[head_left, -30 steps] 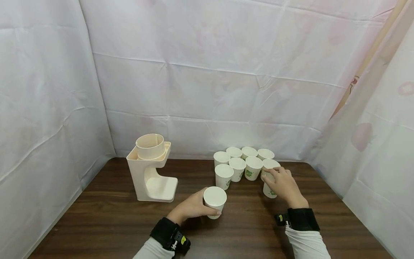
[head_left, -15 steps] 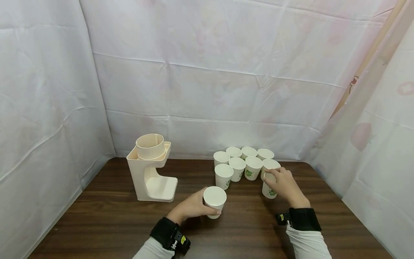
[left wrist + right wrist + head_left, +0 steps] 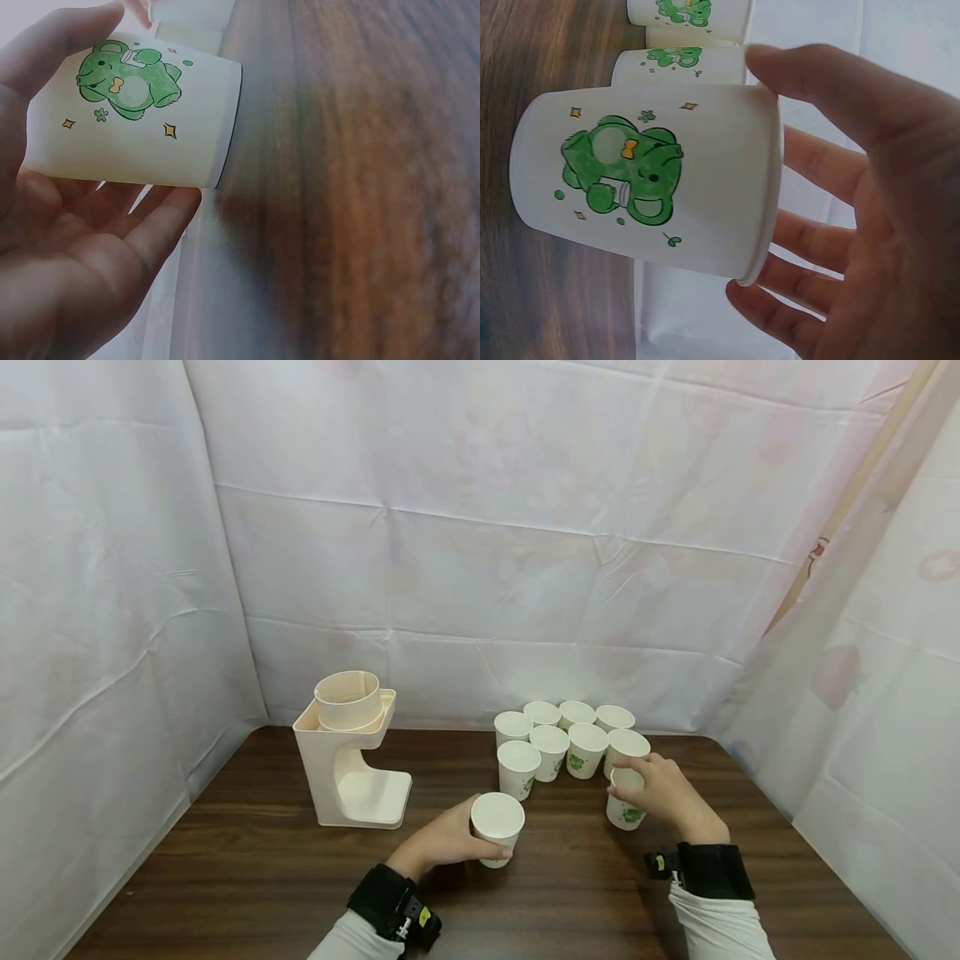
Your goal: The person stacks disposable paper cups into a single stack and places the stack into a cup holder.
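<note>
My left hand (image 3: 442, 839) grips a white paper cup (image 3: 498, 818) around its side, mouth up, near the middle of the table. In the left wrist view, this cup (image 3: 202, 142) bears a green cartoon animal with small stars. My right hand (image 3: 667, 789) holds another paper cup (image 3: 625, 815) from above by its rim, just in front of the grouped cups. The right wrist view has the thumb and fingers around the rim of that cup (image 3: 712, 187), which carries the same green print. Several more paper cups (image 3: 587, 750) stand upright and close together behind both hands.
A cream-coloured stand (image 3: 326, 777) with a round open cup-like top stands on the left of the dark wooden table (image 3: 247, 877). White patterned cloth (image 3: 480, 527) hangs at the back and both sides.
My right hand has drawn its cup slightly toward me, away from the grouped cups. The left hand and its cup have stayed in place.
</note>
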Tool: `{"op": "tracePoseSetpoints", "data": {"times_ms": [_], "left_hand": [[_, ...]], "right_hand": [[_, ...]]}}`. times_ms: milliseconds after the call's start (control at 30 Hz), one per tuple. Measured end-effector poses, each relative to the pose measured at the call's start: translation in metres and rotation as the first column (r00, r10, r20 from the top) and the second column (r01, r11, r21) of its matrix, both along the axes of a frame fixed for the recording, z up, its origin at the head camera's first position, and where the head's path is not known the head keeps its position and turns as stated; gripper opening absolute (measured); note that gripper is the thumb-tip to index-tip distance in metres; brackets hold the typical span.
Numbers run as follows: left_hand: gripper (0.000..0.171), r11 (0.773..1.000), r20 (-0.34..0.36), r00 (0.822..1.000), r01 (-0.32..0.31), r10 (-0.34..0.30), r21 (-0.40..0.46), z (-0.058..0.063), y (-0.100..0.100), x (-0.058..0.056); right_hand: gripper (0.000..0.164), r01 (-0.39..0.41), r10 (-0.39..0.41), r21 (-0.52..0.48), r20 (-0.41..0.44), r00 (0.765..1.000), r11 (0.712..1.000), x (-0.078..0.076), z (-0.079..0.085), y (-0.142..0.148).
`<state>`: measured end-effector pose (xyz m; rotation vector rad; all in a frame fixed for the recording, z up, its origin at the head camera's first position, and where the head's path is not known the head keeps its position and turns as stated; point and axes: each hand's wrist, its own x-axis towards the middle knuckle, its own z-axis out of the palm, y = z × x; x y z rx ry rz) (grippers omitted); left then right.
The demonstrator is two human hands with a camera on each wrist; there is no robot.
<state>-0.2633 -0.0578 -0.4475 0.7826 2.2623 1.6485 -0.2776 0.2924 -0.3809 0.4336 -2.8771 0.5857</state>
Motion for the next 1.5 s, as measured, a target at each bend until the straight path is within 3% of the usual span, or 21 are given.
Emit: {"op": "tracePoseSetpoints", "data": {"times_ms": [200, 833, 1300, 1500], "left_hand": [[0.069, 1.000, -0.006, 1.000, -0.008, 0.008, -0.007, 0.000, 0.000, -0.001], [0.069, 1.000, 0.010, 1.000, 0.010, -0.010, -0.001, 0.000, -0.002, 0.002], [0.069, 1.000, 0.007, 1.000, 0.005, -0.005, 0.000, 0.003, -0.001, 0.004], [0.069, 1.000, 0.005, 1.000, 0.002, -0.002, 0.008, 0.004, -0.001, 0.003]], "right_hand": [[0.049, -0.031, 0.031, 0.014, -0.019, 0.999, 0.999, 0.000, 0.003, -0.002], [0.049, -0.076, 0.077, -0.009, 0.054, 0.996, 0.997, 0.002, 0.004, -0.010], [0.045, -0.145, 0.139, -0.041, -0.123, 0.983, 0.989, 0.010, 0.022, -0.029], [0.044, -0.194, 0.177, -0.057, -0.218, 0.960, 0.979, 0.012, 0.027, -0.040]]}}
